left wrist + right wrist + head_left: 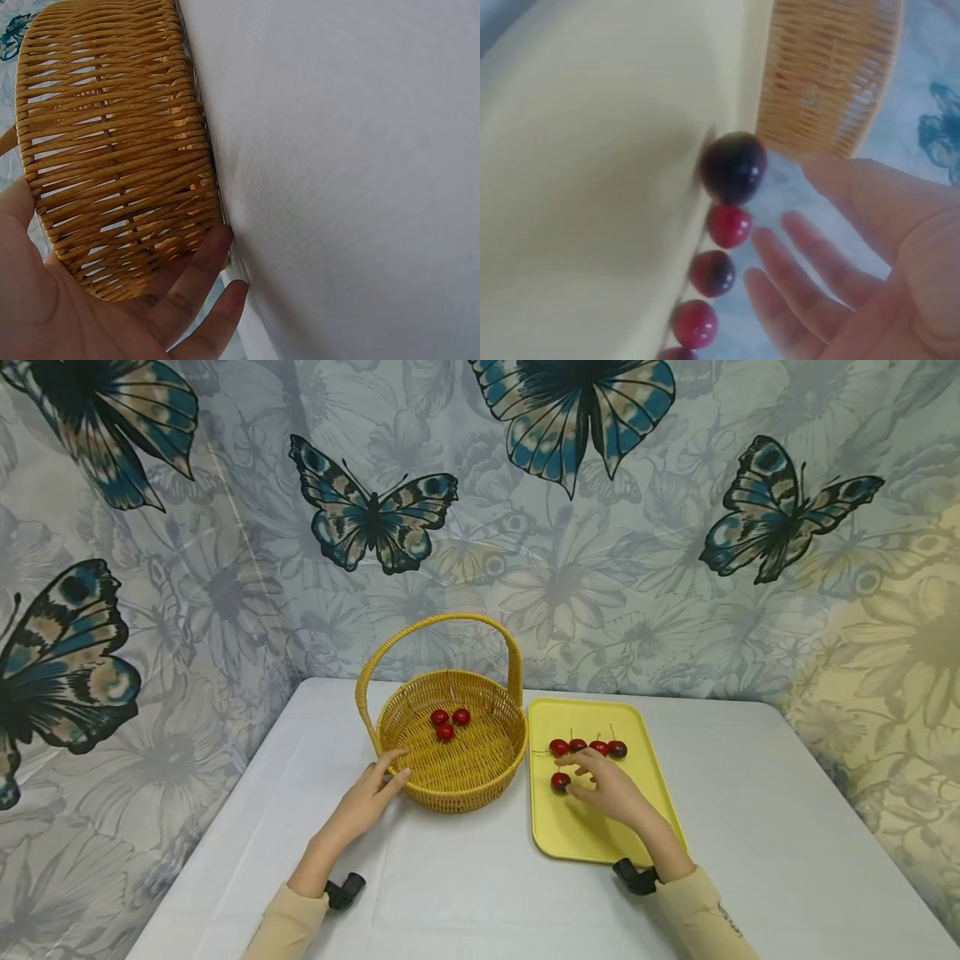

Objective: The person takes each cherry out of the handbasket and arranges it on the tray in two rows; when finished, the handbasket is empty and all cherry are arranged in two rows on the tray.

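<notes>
A yellow wicker basket point(453, 797) with a tall arched handle stands on the table, with three red cherries point(445, 732) on its woven bottom. My left hand point(365, 795) holds the basket's near left side; in the left wrist view its thumb is at the rim and its fingers curve round the outer wall. To the right lies a yellow tray point(577, 835) bearing several stemmed cherries, most in a row. My right hand point(611, 787) hovers over the tray with fingers parted and nothing between them. Closest to it is a single dark cherry point(560, 782), set nearer than the row.
A white cloth covers the table point(465, 893). Behind it and at the sides hangs a curtain point(622, 643) with flower and butterfly prints. The basket's right side stands right beside the tray's left edge. A black wrist camera point(636, 877) is on the right wrist.
</notes>
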